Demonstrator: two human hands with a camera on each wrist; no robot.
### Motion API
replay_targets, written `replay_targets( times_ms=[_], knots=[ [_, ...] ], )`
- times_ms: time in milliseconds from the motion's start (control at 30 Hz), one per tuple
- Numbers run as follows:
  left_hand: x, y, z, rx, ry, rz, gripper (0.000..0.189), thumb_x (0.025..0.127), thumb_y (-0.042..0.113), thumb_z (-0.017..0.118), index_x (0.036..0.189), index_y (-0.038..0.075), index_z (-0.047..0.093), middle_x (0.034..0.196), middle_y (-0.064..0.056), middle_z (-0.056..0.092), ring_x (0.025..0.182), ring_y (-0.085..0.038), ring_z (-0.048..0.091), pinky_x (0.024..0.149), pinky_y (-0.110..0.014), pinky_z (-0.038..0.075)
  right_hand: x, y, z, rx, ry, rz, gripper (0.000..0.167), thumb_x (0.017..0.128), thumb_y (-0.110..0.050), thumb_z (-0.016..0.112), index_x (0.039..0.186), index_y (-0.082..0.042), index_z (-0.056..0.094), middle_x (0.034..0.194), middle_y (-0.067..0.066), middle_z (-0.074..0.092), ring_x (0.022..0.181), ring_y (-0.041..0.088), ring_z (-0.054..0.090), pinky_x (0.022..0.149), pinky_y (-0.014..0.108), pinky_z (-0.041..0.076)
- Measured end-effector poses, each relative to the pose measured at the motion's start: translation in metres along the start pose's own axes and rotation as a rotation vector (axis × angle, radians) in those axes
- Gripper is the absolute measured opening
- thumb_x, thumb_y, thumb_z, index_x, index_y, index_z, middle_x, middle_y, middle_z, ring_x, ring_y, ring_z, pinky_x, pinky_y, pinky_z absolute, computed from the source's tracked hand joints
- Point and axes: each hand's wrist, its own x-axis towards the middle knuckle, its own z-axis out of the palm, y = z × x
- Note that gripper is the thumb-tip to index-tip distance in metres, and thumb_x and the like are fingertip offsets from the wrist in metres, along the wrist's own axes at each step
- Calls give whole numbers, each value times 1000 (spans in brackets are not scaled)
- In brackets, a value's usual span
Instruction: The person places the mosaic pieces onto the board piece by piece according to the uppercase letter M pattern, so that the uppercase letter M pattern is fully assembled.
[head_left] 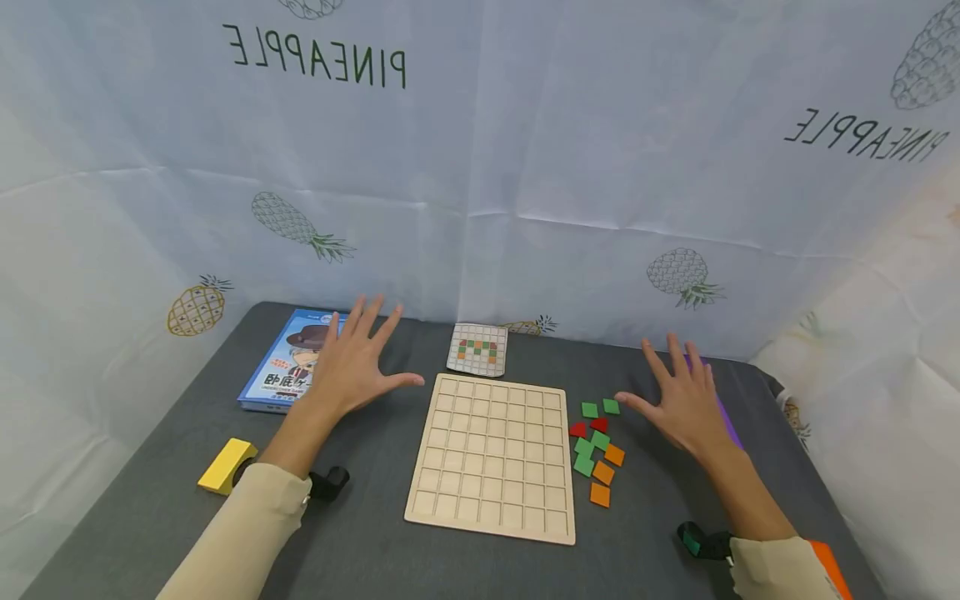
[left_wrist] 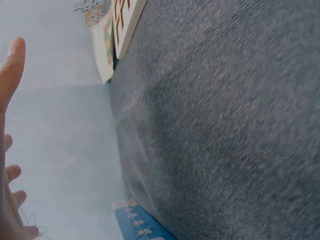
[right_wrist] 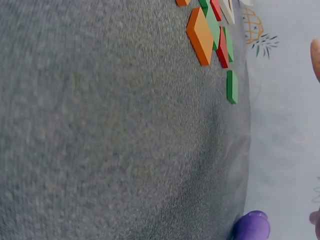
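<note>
Both hands hover over the dark table with fingers spread, holding nothing. My left hand (head_left: 351, 371) is nearest a blue box (head_left: 273, 367) with a cartoon figure in a hat, and partly covers it. Its thumb points toward a square wooden grid board (head_left: 491, 458) in the middle. To the board's right lie loose square tiles: green (head_left: 590, 410), orange (head_left: 600, 495) and smaller red pieces (head_left: 577, 430). My right hand (head_left: 682, 408) is to the right of these tiles, apart from them. Behind the board, a small card (head_left: 477, 350) shows a grid with a coloured pattern.
A yellow block (head_left: 227, 467) sits by the left forearm. Something purple (right_wrist: 251, 227) is partly hidden behind the right hand in the head view. An orange object (head_left: 831, 571) shows beside the right sleeve. A pineapple-print cloth (head_left: 480, 167) hangs behind the table.
</note>
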Motion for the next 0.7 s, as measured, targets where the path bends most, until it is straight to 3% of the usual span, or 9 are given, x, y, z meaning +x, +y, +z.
replay_targets(
  times_ms=[267, 433, 700],
  knots=[
    [-10, 8, 4, -93, 11, 102, 111, 74, 75, 73, 162, 21, 32, 169, -14, 26, 157, -43, 24, 121, -73, 22, 1, -7, 3, 28, 13, -44, 97, 88, -65, 65, 164, -21, 24, 166, 28, 24, 148, 58, 23, 112, 82, 21],
    [-18, 15, 8, -160, -34, 171, 108, 77, 70, 75, 162, 20, 32, 169, -13, 27, 156, -43, 26, 122, -73, 20, -4, -11, 6, 72, -19, -62, 94, 89, -60, 68, 164, -21, 26, 164, 27, 29, 146, 57, 27, 110, 81, 25],
    [-31, 23, 12, -221, -134, 184, 104, 81, 68, 73, 163, 24, 28, 172, -8, 23, 157, -41, 26, 121, -73, 24, -11, -15, 13, 137, -69, -77, 89, 90, -54, 70, 163, -23, 29, 164, 24, 32, 146, 55, 29, 111, 81, 25]
  ],
)
